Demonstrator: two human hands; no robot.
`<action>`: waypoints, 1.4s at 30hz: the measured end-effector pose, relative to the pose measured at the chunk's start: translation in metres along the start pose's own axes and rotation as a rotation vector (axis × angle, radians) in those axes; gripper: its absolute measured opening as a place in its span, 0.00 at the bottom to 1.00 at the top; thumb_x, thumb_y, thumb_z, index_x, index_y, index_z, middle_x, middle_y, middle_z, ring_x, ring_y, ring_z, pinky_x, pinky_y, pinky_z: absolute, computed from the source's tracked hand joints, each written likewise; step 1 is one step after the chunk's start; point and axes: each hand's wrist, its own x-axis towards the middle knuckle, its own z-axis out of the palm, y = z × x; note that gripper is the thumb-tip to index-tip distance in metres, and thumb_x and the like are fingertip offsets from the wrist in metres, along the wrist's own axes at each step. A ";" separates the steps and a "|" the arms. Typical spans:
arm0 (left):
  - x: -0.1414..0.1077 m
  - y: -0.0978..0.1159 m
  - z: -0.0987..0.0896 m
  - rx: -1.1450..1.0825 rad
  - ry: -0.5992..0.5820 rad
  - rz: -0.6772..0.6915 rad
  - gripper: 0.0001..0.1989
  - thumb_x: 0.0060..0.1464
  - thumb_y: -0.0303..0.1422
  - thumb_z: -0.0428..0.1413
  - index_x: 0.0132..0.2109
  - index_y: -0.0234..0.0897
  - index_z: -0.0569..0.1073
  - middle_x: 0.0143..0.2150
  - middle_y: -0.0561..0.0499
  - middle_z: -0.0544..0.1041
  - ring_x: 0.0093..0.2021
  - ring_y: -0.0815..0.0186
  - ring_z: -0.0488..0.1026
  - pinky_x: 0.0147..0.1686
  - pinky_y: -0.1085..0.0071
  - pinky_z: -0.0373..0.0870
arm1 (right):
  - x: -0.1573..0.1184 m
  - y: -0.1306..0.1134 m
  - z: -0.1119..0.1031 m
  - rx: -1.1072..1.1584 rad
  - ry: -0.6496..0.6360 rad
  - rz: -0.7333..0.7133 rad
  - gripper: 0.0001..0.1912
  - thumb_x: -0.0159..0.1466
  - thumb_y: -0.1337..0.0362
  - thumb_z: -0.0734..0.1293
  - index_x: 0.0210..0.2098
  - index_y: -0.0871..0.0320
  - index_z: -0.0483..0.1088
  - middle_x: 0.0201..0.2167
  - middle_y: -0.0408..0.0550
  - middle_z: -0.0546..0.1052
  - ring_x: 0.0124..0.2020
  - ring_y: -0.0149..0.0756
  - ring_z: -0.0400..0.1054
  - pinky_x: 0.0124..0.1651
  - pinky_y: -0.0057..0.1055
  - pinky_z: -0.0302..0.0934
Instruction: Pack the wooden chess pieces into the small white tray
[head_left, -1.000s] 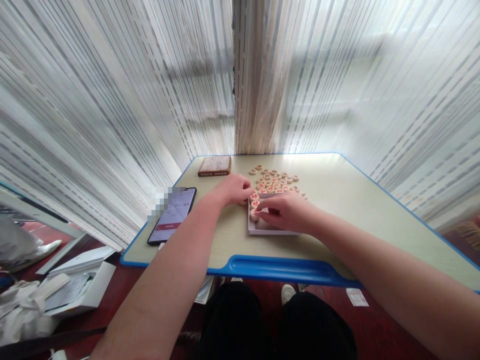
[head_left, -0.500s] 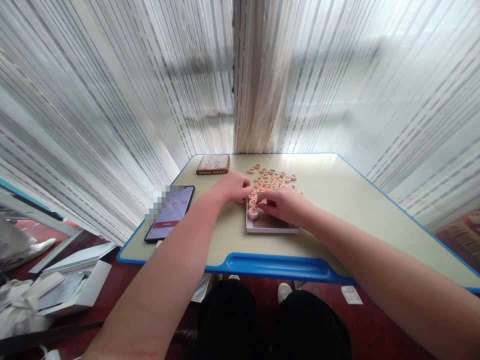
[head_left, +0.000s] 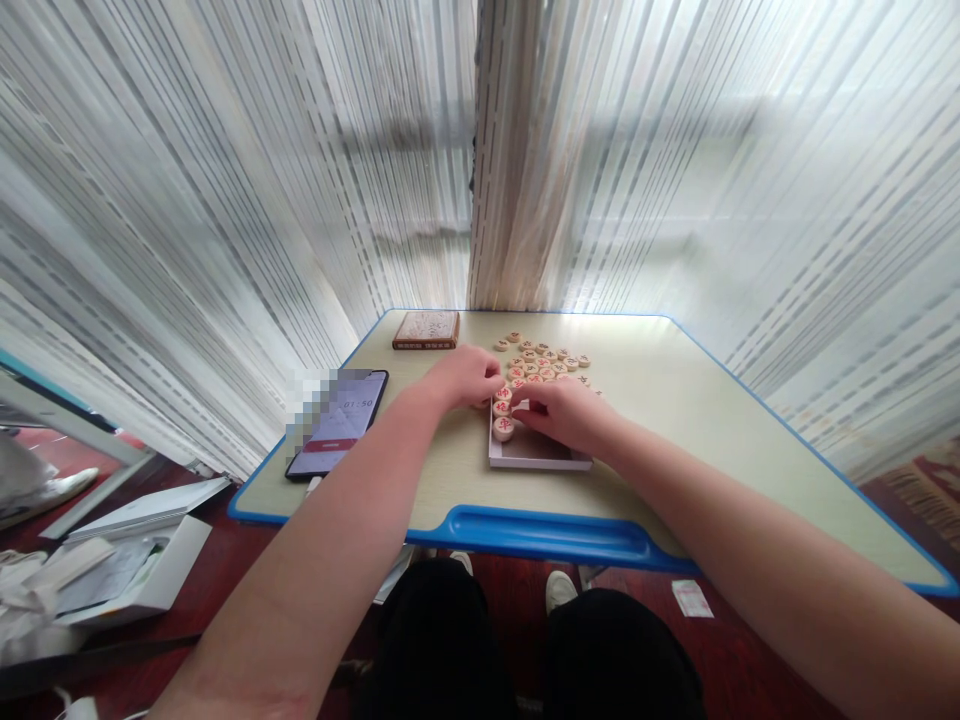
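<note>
A shallow white-rimmed box [head_left: 540, 464] lies on the table, with a column of round wooden pieces with red characters along its left side. The nearest of these is a red-marked piece [head_left: 503, 428]. My left hand [head_left: 474, 375] is closed at the box's upper left corner; what its fingers hold is hidden. Over the box, my right hand [head_left: 555, 408] has its thumb and fingers curled at the middle piece [head_left: 502, 408], touching or almost touching it. Behind both hands lie several loose wooden pieces [head_left: 544, 363], some marked red and some dark.
A brown patterned box [head_left: 426, 330] sits at the table's back left. A phone [head_left: 339, 424] lies at the left edge. The table [head_left: 720, 430] has a blue rim and a blue front tray [head_left: 551, 530]. Curtains hang behind it.
The view has shifted slightly. My hands keep nearly the same places at the box, and the column of pieces looks much the same.
</note>
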 end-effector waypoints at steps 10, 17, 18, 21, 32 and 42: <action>0.000 0.000 0.001 -0.001 0.004 0.006 0.13 0.45 0.35 0.50 0.26 0.33 0.76 0.22 0.52 0.73 0.25 0.69 0.65 0.25 0.72 0.56 | -0.002 -0.005 -0.003 -0.153 -0.005 0.059 0.08 0.57 0.65 0.65 0.32 0.52 0.77 0.25 0.44 0.77 0.25 0.33 0.65 0.27 0.27 0.51; 0.000 0.001 0.000 0.003 0.001 -0.001 0.12 0.45 0.35 0.50 0.25 0.34 0.76 0.22 0.52 0.73 0.24 0.69 0.65 0.25 0.72 0.56 | -0.002 -0.003 -0.001 -0.123 -0.047 -0.007 0.10 0.56 0.65 0.64 0.33 0.50 0.78 0.23 0.44 0.77 0.24 0.33 0.65 0.29 0.28 0.53; 0.000 0.001 0.000 0.004 0.002 -0.001 0.12 0.45 0.35 0.50 0.25 0.34 0.76 0.22 0.52 0.73 0.24 0.69 0.65 0.25 0.72 0.56 | -0.002 -0.002 -0.001 -0.124 -0.049 -0.011 0.11 0.56 0.65 0.64 0.33 0.50 0.78 0.24 0.44 0.77 0.24 0.33 0.65 0.29 0.28 0.53; -0.001 0.001 0.000 0.003 0.002 0.005 0.12 0.44 0.35 0.49 0.25 0.34 0.76 0.22 0.51 0.73 0.25 0.69 0.65 0.25 0.72 0.56 | -0.002 -0.003 -0.002 -0.126 -0.055 -0.006 0.11 0.57 0.65 0.63 0.34 0.50 0.78 0.26 0.44 0.78 0.26 0.33 0.66 0.29 0.28 0.53; -0.001 0.001 -0.001 0.022 0.016 0.009 0.13 0.45 0.35 0.50 0.26 0.33 0.76 0.23 0.50 0.73 0.25 0.69 0.65 0.25 0.72 0.56 | 0.000 0.000 -0.002 -0.155 0.008 -0.004 0.12 0.61 0.67 0.62 0.39 0.54 0.77 0.37 0.48 0.79 0.38 0.38 0.70 0.39 0.30 0.59; 0.000 0.000 0.000 0.019 0.020 0.017 0.13 0.45 0.36 0.50 0.26 0.34 0.76 0.22 0.51 0.73 0.25 0.68 0.66 0.25 0.72 0.56 | 0.002 0.004 -0.001 -0.140 -0.061 -0.045 0.13 0.61 0.68 0.62 0.41 0.54 0.77 0.38 0.49 0.77 0.43 0.41 0.69 0.46 0.33 0.61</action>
